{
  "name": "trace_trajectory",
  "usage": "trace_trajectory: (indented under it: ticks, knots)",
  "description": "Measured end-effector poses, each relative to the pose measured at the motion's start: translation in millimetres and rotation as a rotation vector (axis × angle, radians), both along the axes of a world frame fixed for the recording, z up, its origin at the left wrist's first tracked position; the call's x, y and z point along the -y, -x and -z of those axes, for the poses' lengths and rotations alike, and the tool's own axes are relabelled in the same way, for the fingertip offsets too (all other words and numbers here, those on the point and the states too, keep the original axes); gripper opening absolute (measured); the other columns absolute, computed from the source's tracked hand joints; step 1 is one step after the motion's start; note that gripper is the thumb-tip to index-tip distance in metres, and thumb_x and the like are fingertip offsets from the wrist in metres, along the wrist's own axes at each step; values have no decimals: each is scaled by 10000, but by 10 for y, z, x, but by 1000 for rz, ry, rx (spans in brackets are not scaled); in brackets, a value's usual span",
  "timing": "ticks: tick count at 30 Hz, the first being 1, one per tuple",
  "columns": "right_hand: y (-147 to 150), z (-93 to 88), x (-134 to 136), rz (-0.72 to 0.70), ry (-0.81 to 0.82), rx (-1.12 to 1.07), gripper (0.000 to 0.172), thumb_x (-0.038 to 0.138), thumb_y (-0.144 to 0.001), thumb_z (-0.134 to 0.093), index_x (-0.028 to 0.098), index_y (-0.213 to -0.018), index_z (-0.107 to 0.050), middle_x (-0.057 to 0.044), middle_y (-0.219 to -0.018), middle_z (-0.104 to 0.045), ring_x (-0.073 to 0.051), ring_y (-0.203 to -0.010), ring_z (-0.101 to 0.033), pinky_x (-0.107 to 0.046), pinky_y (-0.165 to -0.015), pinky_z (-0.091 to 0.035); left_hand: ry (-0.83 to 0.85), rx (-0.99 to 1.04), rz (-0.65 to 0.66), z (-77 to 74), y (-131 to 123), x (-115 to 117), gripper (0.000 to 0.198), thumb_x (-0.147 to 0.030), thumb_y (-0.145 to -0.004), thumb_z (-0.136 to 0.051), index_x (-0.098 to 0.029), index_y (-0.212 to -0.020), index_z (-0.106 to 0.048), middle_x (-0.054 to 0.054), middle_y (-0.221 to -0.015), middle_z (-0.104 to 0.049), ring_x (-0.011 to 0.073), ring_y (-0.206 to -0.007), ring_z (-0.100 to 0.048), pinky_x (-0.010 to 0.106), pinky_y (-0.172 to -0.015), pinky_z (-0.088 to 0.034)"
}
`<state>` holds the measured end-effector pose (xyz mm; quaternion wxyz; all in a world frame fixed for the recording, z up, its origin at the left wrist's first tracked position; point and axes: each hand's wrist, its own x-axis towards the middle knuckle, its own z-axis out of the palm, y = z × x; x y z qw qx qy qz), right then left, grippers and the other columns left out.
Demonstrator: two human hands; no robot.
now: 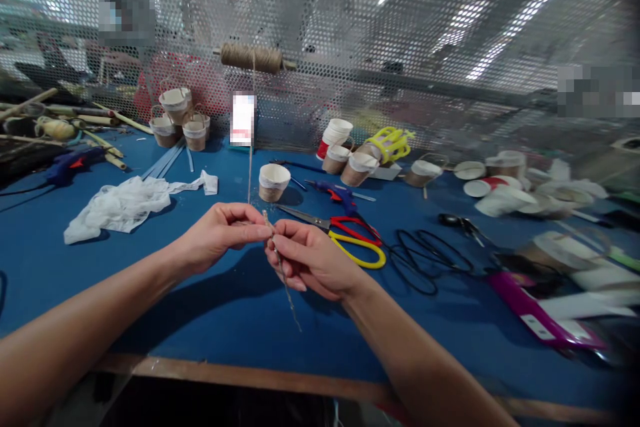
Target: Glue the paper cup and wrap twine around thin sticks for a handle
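Both hands meet over the near middle of the blue table, pinching a thin piece of twine (286,283). My left hand (220,237) is closed, thumb and forefinger gripping the twine near its upper end. My right hand (313,257) is closed on it just below, and a loose tail hangs down past the fingers. A line of twine runs down from the spool (253,58) on the mesh to behind my left hand. Just beyond my fingers stands a small paper cup (273,183) wrapped in brown twine with a white rim. Scissors (357,240) with red and yellow handles lie beside my right hand.
Crumpled white fabric (120,210) lies at left, near a blue glue gun (70,167). Another glue gun (335,195) lies beyond the scissors. Black cable (425,257) and a magenta power strip (543,313) are at right. Several wrapped cups (360,167) stand by the perforated metal screen (390,33).
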<state>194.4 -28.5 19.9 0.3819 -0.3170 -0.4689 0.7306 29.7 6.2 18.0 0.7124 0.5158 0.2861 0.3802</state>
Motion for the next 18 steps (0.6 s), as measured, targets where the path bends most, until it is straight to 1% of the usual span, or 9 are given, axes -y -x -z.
trace_trajectory:
  ticks: [4,8,13,15,18]
  knots:
    - [35,18,10,14,16,-26,198,282,-730,-648,153,-712,-499,32,-595,-595,-27,-400,-465,-105,-294,-327,-22,3,-15,-21,-3,16,123,-198,-607,-728,-141,-590,-620,-26,-579,-610,51,-496,-491,200,-518,-360]
    - [32,8,9,22,29,-40,181,274,-713,-667,141,-718,-544,40,-551,-578,-19,-382,-435,-101,-290,-324,-40,-9,-46,-49,-1,31,118,-176,-613,-720,-142,-583,-611,-27,-597,-614,57,-537,-509,204,-545,-368]
    - [20,-20,18,11,50,-38,184,272,-681,-694,137,-717,-573,37,-542,-575,-19,-377,-414,-103,-279,-304,-38,10,-23,-47,2,27,130,-187,-574,-743,-147,-586,-619,-28,-579,-607,72,-543,-510,212,-520,-338]
    - [28,-26,22,41,37,-30,198,278,-669,-703,142,-701,-563,38,-539,-577,-19,-372,-411,-103,-276,-298,-30,8,-29,-33,-1,24,129,-202,-581,-742,-149,-589,-625,-28,-585,-608,61,-522,-483,206,-493,-305]
    - [43,-24,25,109,-6,6,215,288,-670,-704,147,-685,-541,46,-534,-576,-15,-362,-412,-103,-285,-303,-12,-5,-78,-7,-8,24,141,-225,-596,-740,-147,-592,-622,-29,-614,-611,43,-499,-440,201,-461,-257]
